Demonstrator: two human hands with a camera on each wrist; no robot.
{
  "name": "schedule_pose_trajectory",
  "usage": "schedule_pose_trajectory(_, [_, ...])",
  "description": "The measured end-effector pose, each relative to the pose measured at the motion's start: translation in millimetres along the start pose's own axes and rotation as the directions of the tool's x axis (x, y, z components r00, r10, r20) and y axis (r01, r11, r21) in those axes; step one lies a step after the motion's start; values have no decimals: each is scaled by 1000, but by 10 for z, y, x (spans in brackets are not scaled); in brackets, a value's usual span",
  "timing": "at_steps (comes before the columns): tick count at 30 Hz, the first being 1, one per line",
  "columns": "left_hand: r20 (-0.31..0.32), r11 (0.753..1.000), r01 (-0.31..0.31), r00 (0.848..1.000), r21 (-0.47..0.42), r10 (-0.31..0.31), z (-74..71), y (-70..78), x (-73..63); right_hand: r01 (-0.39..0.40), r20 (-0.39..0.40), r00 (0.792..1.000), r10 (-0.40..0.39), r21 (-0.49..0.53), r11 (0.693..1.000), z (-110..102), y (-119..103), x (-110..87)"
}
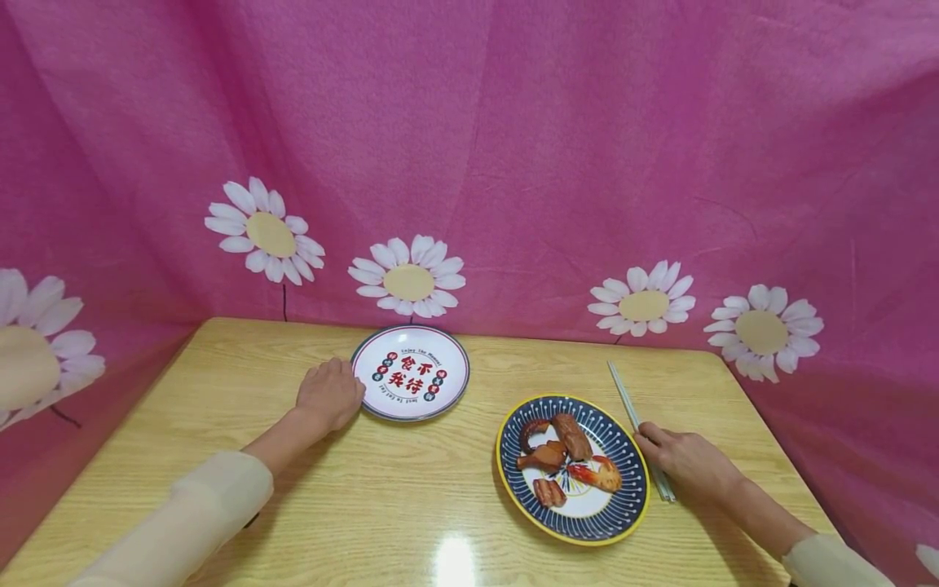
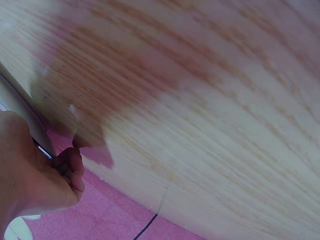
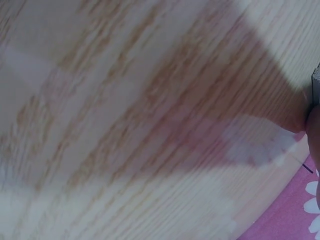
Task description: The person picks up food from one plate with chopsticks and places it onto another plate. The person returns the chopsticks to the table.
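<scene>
My left hand (image 1: 331, 395) is at the left rim of a white plate (image 1: 440, 363) with red and dark lettering. In the left wrist view, the curled fingers (image 2: 71, 162) grip the plate's dark-edged rim. On the right, my right hand (image 1: 688, 461) holds a pair of pale metallic chopsticks (image 1: 623, 390) around their middle, low over the table; whether they touch the wood cannot be told. Just left of them stands a dark blue patterned plate (image 1: 513, 481) with a yellow rim. It bears several food pieces, among them a shrimp (image 1: 603, 474) and a brown drumstick-like piece (image 1: 543, 456).
Both plates stand on a light wood-grain table (image 1: 352, 505). A pink cloth (image 1: 477, 163) printed with white daisies hangs along the table's back and both sides. The white plate is near the back edge.
</scene>
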State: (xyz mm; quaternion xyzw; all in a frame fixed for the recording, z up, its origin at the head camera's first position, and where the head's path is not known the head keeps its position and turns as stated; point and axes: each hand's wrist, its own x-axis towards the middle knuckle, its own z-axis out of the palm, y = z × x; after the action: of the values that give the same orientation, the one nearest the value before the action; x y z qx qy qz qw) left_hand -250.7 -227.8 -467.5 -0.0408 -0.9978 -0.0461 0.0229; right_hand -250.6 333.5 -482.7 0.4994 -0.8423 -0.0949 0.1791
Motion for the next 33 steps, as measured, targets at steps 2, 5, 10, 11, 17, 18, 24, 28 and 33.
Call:
schedule_pose_trajectory(2, [1, 1000, -1, 1000, 5, 1, -3, -1, -1, -6, 13, 1000, 6, -5, 1000, -1, -2, 4])
schedule_pose_trajectory(5, [4, 1000, -2, 1000, 10, 2, -7, 1, -9, -19, 28, 999, 20, -7, 1000, -6, -6, 3])
schedule_pose_trajectory(10, [-3, 1000, -8, 1000, 2, 8, -10, 8, -13, -40, 32, 999, 40, 11, 999, -20, -14, -17])
schedule_pose_trajectory(11, [-6, 1000, -10, 1000, 4, 10, -8, 10, -13, -42, 28, 999, 41, 17, 999, -19, -15, -22])
schedule_pose_trajectory(17, [-22, 999, -28, 999, 29, 29, -5, 19, -7, -79, -11, 997, 80, 49, 996, 2, 8, -46])
schedule_pose_trajectory(18, [-26, 999, -30, 999, 34, 30, -8, 20, -5, -97, -20, 995, 98, 58, 994, 6, 13, -49])
schedule_pose_trajectory(24, [-26, 997, -12, 1000, 78, 14, -40, 39, 18, -208, -129, 967, 220, 101, 973, -14, 60, -18])
schedule_pose_trajectory(28, [-3, 996, 2, 1000, 94, -2, -67, 59, 33, -267, -207, 937, 281, 91, 959, -69, 99, 56])
schedule_pose_trajectory(33, [-19, 993, -3, 1000, 118, 5, -110, 83, 53, -383, -236, 887, 396, 100, 918, -164, 103, 200])
